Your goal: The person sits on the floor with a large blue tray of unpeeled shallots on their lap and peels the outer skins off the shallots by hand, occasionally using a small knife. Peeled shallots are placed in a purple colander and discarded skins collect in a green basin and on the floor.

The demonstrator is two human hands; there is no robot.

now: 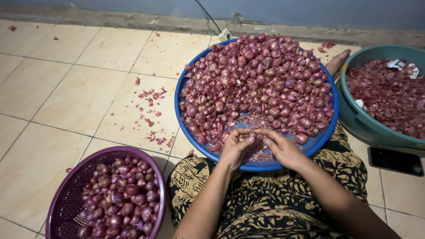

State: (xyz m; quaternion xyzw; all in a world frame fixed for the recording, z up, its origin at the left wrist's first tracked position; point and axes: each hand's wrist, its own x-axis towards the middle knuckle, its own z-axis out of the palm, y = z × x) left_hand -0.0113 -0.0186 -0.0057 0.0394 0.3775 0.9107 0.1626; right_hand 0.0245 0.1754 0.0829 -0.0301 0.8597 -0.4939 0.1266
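Evidently both hands, the left hand (237, 146) and right hand (280, 148), are pinching one small shallot (256, 131) at the blue tray's (318, 144) near edge, where a heap is waiting unpeeled, while the purple basket (66, 194) is already holding many peeled ones.

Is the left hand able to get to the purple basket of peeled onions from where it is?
Probably yes: the left hand is at the blue tray's near edge, and the purple plastic basket sits just beside the left knee with nothing between them.
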